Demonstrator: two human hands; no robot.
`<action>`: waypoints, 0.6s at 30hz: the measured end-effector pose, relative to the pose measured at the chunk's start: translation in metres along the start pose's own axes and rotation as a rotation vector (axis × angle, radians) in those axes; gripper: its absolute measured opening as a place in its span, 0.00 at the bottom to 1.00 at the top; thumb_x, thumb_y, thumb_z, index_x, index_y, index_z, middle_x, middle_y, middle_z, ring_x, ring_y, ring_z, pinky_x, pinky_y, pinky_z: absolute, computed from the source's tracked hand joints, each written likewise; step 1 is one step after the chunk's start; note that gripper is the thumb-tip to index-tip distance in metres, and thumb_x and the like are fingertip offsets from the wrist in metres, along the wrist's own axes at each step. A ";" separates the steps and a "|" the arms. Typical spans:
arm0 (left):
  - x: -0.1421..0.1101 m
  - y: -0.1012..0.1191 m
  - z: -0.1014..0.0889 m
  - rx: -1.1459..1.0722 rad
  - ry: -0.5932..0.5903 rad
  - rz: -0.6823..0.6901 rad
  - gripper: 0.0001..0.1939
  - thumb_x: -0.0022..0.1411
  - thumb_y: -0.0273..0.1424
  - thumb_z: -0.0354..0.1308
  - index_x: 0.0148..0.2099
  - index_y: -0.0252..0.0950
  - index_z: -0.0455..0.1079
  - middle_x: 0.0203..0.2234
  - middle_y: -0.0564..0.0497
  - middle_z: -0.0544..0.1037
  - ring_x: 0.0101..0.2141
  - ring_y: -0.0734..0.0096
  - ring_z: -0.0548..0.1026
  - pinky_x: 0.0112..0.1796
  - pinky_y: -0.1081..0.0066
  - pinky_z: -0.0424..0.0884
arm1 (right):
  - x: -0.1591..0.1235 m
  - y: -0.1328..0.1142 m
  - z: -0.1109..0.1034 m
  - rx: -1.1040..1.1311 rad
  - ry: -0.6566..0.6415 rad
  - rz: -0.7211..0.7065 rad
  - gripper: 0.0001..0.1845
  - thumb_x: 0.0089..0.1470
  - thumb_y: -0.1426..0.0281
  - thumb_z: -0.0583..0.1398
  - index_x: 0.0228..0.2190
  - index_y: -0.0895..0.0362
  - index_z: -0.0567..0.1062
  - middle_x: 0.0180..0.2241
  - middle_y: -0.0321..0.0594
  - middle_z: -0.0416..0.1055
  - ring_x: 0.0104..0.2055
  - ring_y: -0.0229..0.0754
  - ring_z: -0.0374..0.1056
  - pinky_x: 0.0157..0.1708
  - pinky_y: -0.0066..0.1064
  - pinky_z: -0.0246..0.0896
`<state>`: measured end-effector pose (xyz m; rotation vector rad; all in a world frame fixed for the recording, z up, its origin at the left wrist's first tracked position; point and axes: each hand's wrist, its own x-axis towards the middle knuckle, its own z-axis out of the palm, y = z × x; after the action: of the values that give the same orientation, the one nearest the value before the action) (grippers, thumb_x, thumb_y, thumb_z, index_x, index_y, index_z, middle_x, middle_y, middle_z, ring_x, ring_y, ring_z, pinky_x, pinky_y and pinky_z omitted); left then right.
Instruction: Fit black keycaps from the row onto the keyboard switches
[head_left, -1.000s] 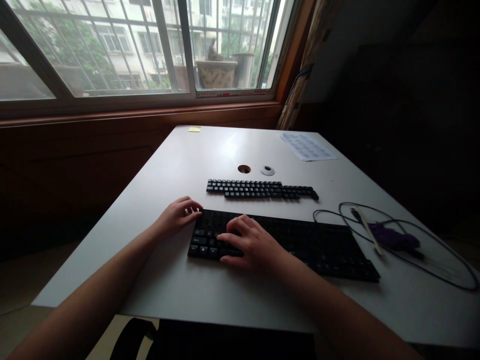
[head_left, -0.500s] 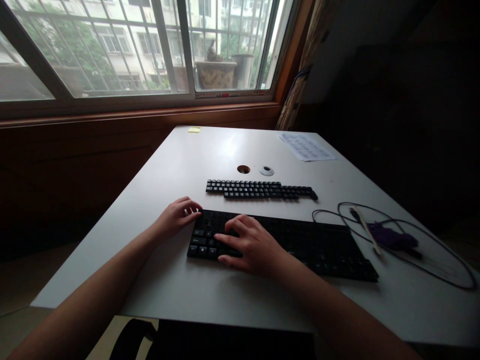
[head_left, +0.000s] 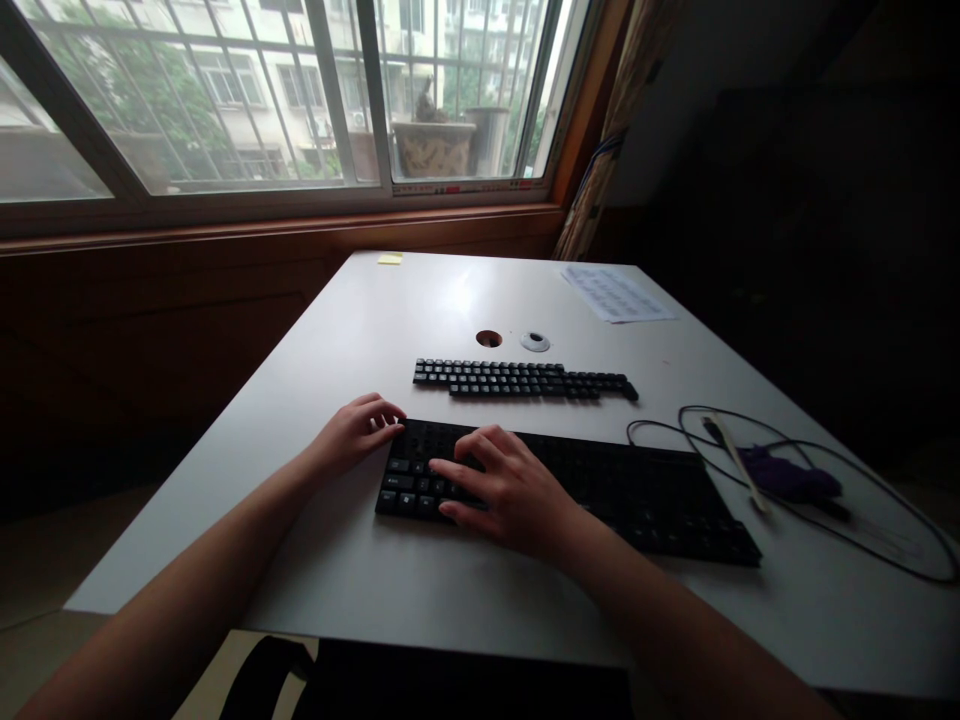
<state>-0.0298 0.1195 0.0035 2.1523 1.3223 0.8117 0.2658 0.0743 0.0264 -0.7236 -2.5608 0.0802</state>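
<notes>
A black keyboard (head_left: pixel 660 500) lies on the white desk, keys fitted at its lower left and a dark area without keycaps across much of the rest. My left hand (head_left: pixel 360 430) pinches its upper left corner, thumb and fingertips at the edge. Over the left part of the keyboard hovers or rests my right hand (head_left: pixel 510 485), its index finger and thumb apart above the keys and the other fingers bent. No object shows between its fingers, though its palm side is hidden. Behind the keyboard, loose black keycaps (head_left: pixel 517 380) stand in neat rows.
To the right lie a coiled black cable (head_left: pixel 885 560), a pale thin stick (head_left: pixel 739 465) and a purple cloth-like item (head_left: pixel 787 475). Farther back are a cable hole (head_left: pixel 489 339), its round cover (head_left: pixel 535 342), printed papers (head_left: pixel 619 293) and a yellow note (head_left: pixel 390 259).
My right hand's fingers have lifted very slightly off toward the back. My left hand stays at the keyboard's corner, and the keyboard keeps its place.
</notes>
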 end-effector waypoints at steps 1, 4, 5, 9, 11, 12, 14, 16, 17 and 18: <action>0.000 0.000 0.000 -0.001 0.002 0.002 0.14 0.68 0.41 0.60 0.45 0.37 0.78 0.35 0.50 0.74 0.30 0.73 0.74 0.32 0.72 0.72 | 0.000 0.000 0.000 -0.006 -0.007 -0.006 0.25 0.63 0.54 0.61 0.57 0.52 0.76 0.49 0.48 0.71 0.51 0.52 0.63 0.54 0.50 0.65; 0.000 0.000 0.000 0.004 0.003 0.000 0.14 0.68 0.41 0.60 0.45 0.37 0.78 0.35 0.50 0.74 0.30 0.73 0.74 0.32 0.72 0.73 | 0.000 0.001 0.002 -0.012 -0.011 -0.019 0.23 0.63 0.53 0.61 0.53 0.52 0.79 0.48 0.47 0.72 0.51 0.52 0.63 0.54 0.50 0.64; 0.000 0.000 0.000 0.004 0.004 0.001 0.14 0.68 0.41 0.60 0.46 0.37 0.78 0.35 0.50 0.74 0.30 0.73 0.74 0.32 0.72 0.73 | 0.000 0.001 0.002 -0.009 -0.005 -0.014 0.21 0.64 0.54 0.61 0.51 0.52 0.80 0.47 0.47 0.72 0.51 0.52 0.63 0.54 0.50 0.64; 0.000 -0.001 0.000 0.000 0.003 0.006 0.13 0.69 0.41 0.59 0.46 0.37 0.78 0.35 0.50 0.74 0.30 0.73 0.74 0.33 0.72 0.73 | 0.000 0.000 0.001 -0.012 -0.002 -0.006 0.23 0.64 0.54 0.61 0.55 0.51 0.77 0.48 0.47 0.72 0.51 0.52 0.63 0.54 0.50 0.64; 0.000 -0.002 0.000 -0.002 0.002 0.005 0.13 0.69 0.41 0.60 0.46 0.37 0.78 0.35 0.50 0.74 0.30 0.73 0.74 0.33 0.72 0.72 | 0.001 -0.001 0.000 -0.014 -0.018 -0.021 0.25 0.63 0.53 0.61 0.56 0.50 0.76 0.48 0.47 0.72 0.52 0.52 0.62 0.54 0.50 0.64; 0.000 -0.002 0.000 -0.003 0.003 0.003 0.13 0.69 0.41 0.60 0.46 0.37 0.78 0.35 0.50 0.74 0.30 0.73 0.74 0.33 0.72 0.72 | 0.001 -0.002 0.000 -0.008 -0.020 -0.024 0.24 0.63 0.53 0.61 0.54 0.51 0.78 0.48 0.46 0.72 0.52 0.52 0.63 0.54 0.50 0.63; 0.000 -0.002 0.001 -0.004 0.004 0.000 0.14 0.68 0.41 0.60 0.46 0.37 0.78 0.35 0.50 0.74 0.30 0.73 0.74 0.32 0.72 0.72 | 0.001 -0.003 -0.001 0.011 -0.010 -0.020 0.21 0.64 0.53 0.61 0.50 0.52 0.80 0.46 0.46 0.73 0.51 0.52 0.63 0.54 0.49 0.63; 0.000 -0.001 0.001 -0.005 0.009 -0.002 0.14 0.68 0.41 0.60 0.45 0.37 0.78 0.35 0.50 0.74 0.30 0.73 0.74 0.32 0.73 0.72 | 0.001 -0.004 -0.001 0.020 -0.001 -0.008 0.21 0.64 0.54 0.60 0.51 0.52 0.80 0.47 0.46 0.73 0.51 0.51 0.63 0.55 0.49 0.63; 0.000 0.000 0.001 -0.006 0.012 -0.003 0.14 0.68 0.42 0.60 0.45 0.37 0.78 0.35 0.50 0.74 0.30 0.73 0.74 0.31 0.73 0.72 | 0.001 -0.005 -0.001 0.015 -0.005 -0.002 0.23 0.64 0.53 0.60 0.54 0.52 0.78 0.48 0.46 0.72 0.51 0.52 0.63 0.55 0.49 0.62; 0.000 0.001 0.001 -0.006 0.015 -0.005 0.14 0.68 0.42 0.60 0.45 0.37 0.78 0.35 0.50 0.74 0.30 0.73 0.74 0.31 0.73 0.72 | 0.001 -0.005 -0.001 0.007 -0.019 0.001 0.25 0.63 0.53 0.61 0.56 0.52 0.76 0.49 0.47 0.72 0.52 0.52 0.63 0.55 0.50 0.62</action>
<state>-0.0288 0.1192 0.0037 2.1412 1.3307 0.8296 0.2632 0.0706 0.0285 -0.7246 -2.5770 0.0965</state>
